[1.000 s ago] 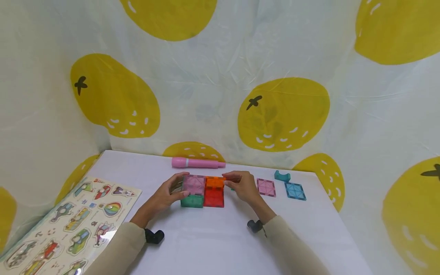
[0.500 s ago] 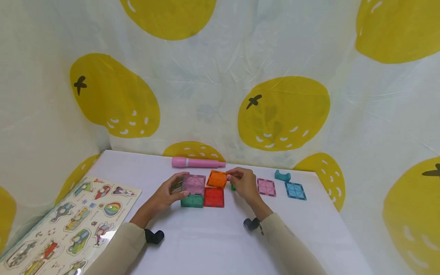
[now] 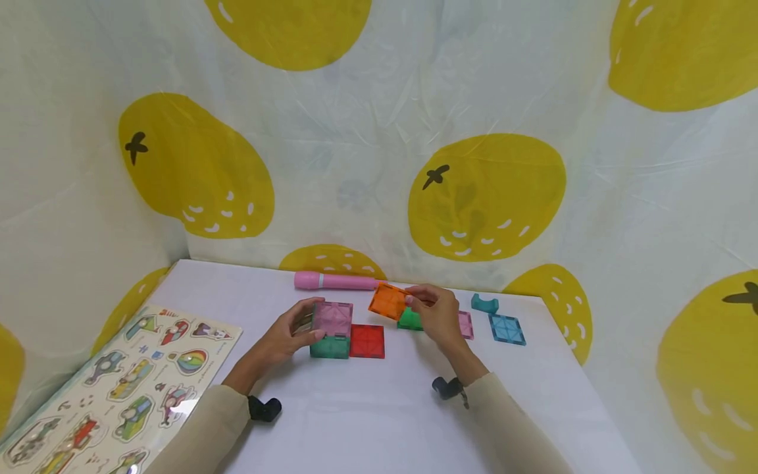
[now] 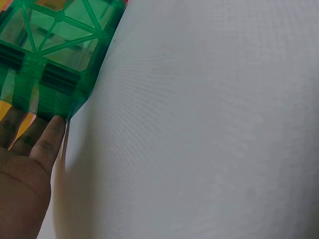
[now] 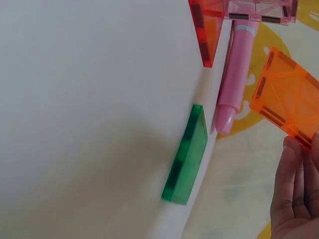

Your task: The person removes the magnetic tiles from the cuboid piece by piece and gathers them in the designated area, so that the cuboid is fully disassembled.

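My right hand [image 3: 438,319] pinches an orange magnetic tile [image 3: 387,301] by one edge, tilted and raised above the table. My left hand [image 3: 289,339] grips the side of a small magnetic tile structure, thumb in front and fingers behind. That structure has a pink tile [image 3: 333,318] on top and a green tile [image 3: 329,347] at its front. Beside it is a red tile [image 3: 367,341]. In the left wrist view, fingertips [image 4: 56,129] touch the green tile [image 4: 62,42]. A brighter green tile [image 5: 185,157] lies under the right hand, partly hidden in the head view.
A pink microphone-shaped stick [image 3: 334,281] lies along the back. To the right are another pink tile [image 3: 466,324], a blue tile [image 3: 506,329] and a teal curved piece [image 3: 485,303]. A picture puzzle board [image 3: 133,382] covers the table's left side.
My right hand has lifted the orange tile off its place beside the pink tile, moving it up and right. The left hand stays on the structure.
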